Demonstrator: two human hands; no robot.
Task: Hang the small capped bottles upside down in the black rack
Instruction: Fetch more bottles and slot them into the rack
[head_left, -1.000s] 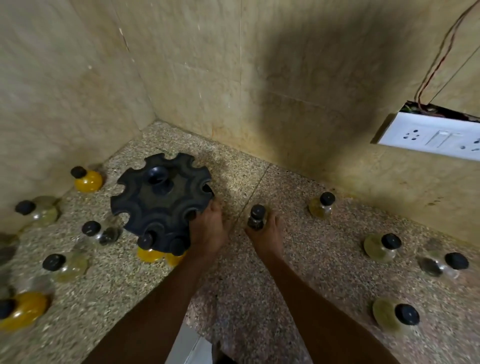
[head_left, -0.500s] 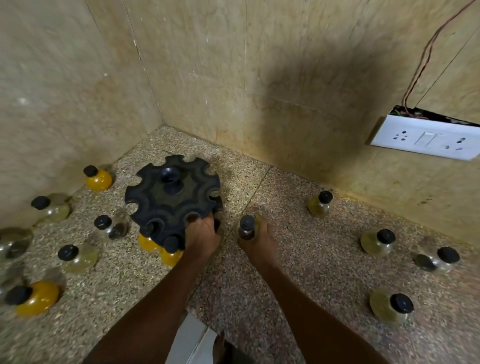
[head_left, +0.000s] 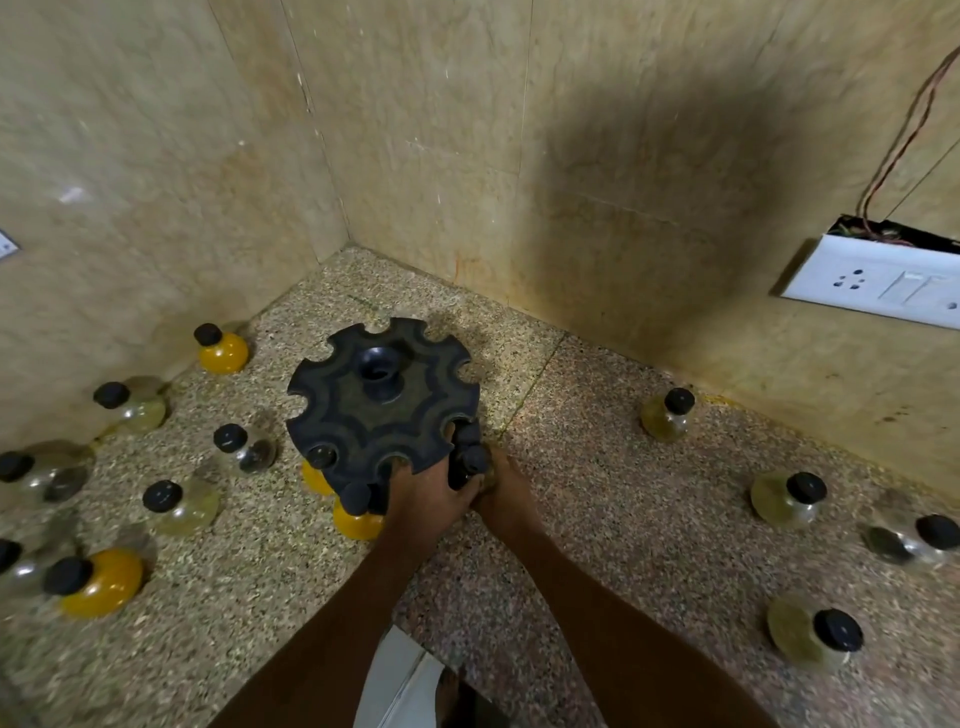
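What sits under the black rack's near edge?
Two yellow-filled bottles show below the black rack rim. Anything farther under the disc is covered.

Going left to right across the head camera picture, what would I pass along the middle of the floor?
Orange bottle by the left wall → black rack → the two hands at its near edge, left hand and right hand → pale bottle → white switch plate on the wall.

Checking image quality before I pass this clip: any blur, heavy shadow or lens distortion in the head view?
Head view: a broad dark shadow covers the right wall above the hands; wide-angle distortion bends the wall seams; bottles at the left edge, like the yellow bottle, are smeared, while the black rack in the middle is fairly sharp; no strong glare.
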